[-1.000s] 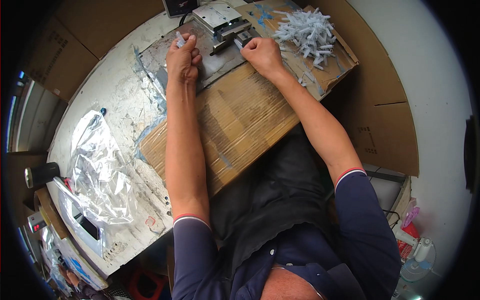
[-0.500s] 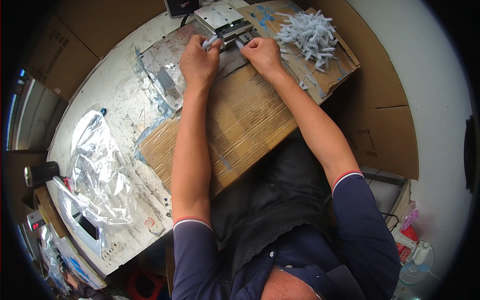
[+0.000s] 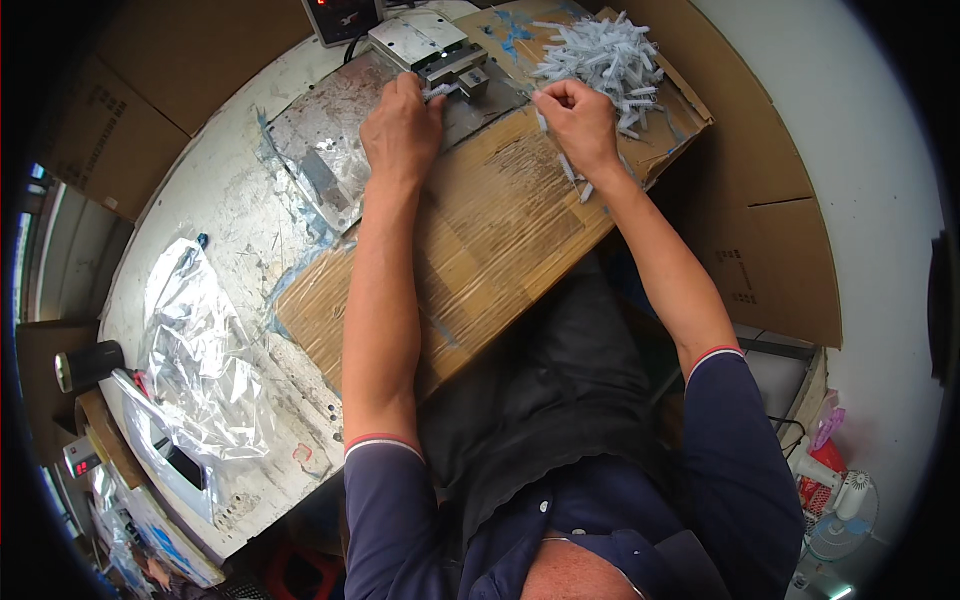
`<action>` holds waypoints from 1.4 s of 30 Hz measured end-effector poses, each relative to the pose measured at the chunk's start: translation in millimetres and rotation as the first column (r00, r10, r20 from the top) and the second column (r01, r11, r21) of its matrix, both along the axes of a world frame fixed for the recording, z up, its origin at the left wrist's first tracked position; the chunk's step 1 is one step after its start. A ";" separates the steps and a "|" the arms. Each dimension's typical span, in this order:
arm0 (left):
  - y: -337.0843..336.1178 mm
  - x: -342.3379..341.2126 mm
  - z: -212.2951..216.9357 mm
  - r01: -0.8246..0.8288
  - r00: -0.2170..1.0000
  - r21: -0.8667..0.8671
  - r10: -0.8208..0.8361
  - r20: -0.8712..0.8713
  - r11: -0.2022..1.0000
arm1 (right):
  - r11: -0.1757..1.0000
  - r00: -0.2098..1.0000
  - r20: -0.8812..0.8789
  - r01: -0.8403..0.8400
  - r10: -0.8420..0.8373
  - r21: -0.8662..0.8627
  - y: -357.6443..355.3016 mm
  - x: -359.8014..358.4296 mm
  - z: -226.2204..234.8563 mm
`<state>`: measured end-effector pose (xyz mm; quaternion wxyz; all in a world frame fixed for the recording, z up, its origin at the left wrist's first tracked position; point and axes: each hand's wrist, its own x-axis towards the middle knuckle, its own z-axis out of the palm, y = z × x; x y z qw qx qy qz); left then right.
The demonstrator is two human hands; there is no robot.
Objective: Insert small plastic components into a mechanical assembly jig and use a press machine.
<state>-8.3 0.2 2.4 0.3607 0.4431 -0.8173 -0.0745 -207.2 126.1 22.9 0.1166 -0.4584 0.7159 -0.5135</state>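
My left hand (image 3: 402, 128) is closed around a few small translucent white plastic pieces (image 3: 438, 92), whose ends stick out past the thumb. It rests just in front of a metal fixture (image 3: 458, 72) with a block-like jaw. To the right of that fixture, my right hand (image 3: 580, 122) is in a pinch with thumb and forefinger together; what lies between the fingertips is too small to make out. A heap of similar translucent pieces (image 3: 600, 60) lies just beyond it on a cardboard sheet. Some loose pieces (image 3: 583, 188) lie below my right wrist.
A large taped cardboard panel (image 3: 480, 250) covers the near side of the white worktable (image 3: 240, 150). A crumpled clear plastic bag (image 3: 205, 350) lies at left, near a dark cylinder (image 3: 90, 366). A device with a red display (image 3: 342, 15) stands at the back.
My right hand has moved right, away from the fixture and toward the heap. My left hand stays by the fixture, still holding the pieces. The whole view has shifted slightly.
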 end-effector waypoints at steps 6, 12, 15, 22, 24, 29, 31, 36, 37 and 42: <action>3.5 0.4 0.0 0.000 1.000 -0.020 0.000 0.008 1.000 | 0.981 0.958 -0.284 0.087 -0.034 0.175 25.1 -2.4 18.4; 3.8 -1.1 0.2 0.018 1.000 -0.078 -0.020 -0.021 0.997 | 0.989 0.847 -0.522 -0.025 0.099 0.148 32.4 -11.5 12.3; 2.6 -2.9 -1.5 0.019 1.000 -0.086 -0.021 -0.023 0.996 | 0.979 0.801 -0.582 -0.023 0.140 0.204 23.0 -17.8 7.3; 5.3 2.5 0.7 -0.016 0.999 -0.095 0.014 -0.030 0.995 | 0.949 0.696 -0.650 -0.163 0.303 0.268 9.1 -23.2 -0.1; 5.6 3.8 0.6 0.017 0.999 -0.105 -0.020 -0.028 0.994 | 0.941 0.666 -0.666 -0.213 0.337 0.263 7.0 -24.5 1.5; 1.5 9.4 -1.0 0.036 0.970 -0.151 -0.071 -0.232 0.988 | 0.922 0.634 -0.673 -0.316 0.380 0.223 1.3 -9.3 5.8; -3.9 10.2 -5.6 0.134 0.890 -0.009 -0.125 -0.439 0.991 | 0.927 0.668 -0.647 -0.316 0.368 0.200 1.4 -2.0 4.7; -12.1 16.5 7.4 0.693 0.436 0.380 0.064 -0.898 0.612 | 0.941 0.703 -0.628 -0.287 0.334 0.179 1.3 1.8 -1.6; -13.8 21.6 9.4 0.778 0.348 0.347 0.100 -0.932 0.524 | 0.944 0.695 -0.645 -0.292 0.319 0.153 1.9 2.0 -2.2; -19.1 28.8 12.7 0.891 0.204 0.270 0.207 -0.957 0.365 | 0.938 0.611 -0.714 -0.271 0.342 0.218 5.3 -10.5 -2.0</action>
